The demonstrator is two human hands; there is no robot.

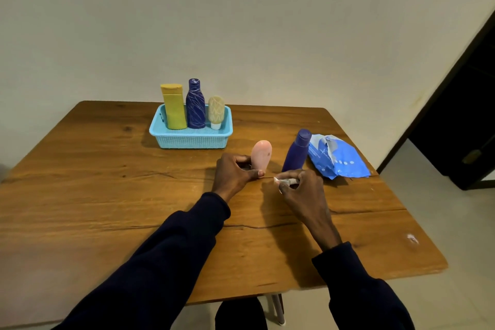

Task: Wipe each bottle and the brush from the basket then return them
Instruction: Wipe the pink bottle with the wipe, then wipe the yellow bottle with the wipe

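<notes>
Brush (pixel 261 154), pink and oval, stands on end on the desk (pixel 107 182) in front of the basket (pixel 187 140). The left hand (pixel 234 173) holds it near its base, fingers (pixel 242 160) curled round it. The right hand (pixel 302 187) pinches a small balled wipe (pixel 286 181) just beside the brush, its fingers bent tight on the wad.

A plain purple bottle (pixel 296 153) stands right behind that hand, close to the knuckles, with the blue wipe pack (pixel 337 158) lying against its far side. The likeliest mishap is a backhand knock: a wiping stroke that swings outward could topple the bottle onto the pack. The brush looks smooth and might slip from so low a grip.

The basket holds a yellow bottle (pixel 174 107), a patterned bottle (pixel 195 104) and a cream tube (pixel 216 112), and seems to have room along its front. Nothing stands between it and the brush. The desk's right edge lies just beyond the pack.
</notes>
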